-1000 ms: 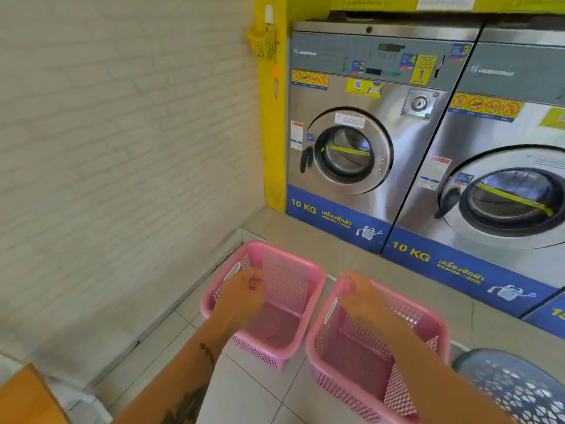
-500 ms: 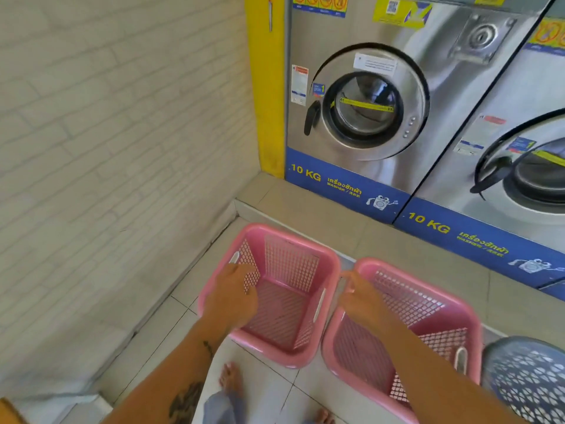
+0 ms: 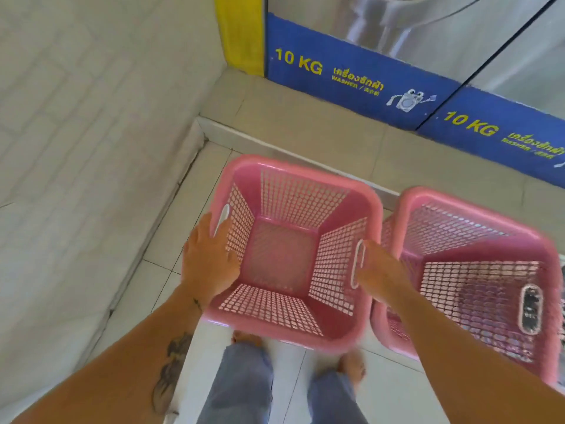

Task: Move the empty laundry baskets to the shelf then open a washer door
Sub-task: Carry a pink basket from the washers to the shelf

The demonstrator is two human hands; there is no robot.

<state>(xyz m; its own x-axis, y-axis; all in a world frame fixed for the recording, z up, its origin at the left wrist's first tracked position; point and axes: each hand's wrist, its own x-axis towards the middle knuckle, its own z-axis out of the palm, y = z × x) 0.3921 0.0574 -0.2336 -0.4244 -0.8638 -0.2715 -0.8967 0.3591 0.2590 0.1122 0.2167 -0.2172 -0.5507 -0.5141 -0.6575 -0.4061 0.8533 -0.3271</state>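
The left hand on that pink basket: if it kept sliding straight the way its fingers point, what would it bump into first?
The left hand points along the left rim of the near pink basket, toward the white handle slot right at its fingertips. That slot comes first. Beyond lie the tiled step and washer base, though depth is unclear.

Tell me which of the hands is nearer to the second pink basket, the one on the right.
Right. The right hand lies in the gap beside that basket; the left hand is across the other basket.
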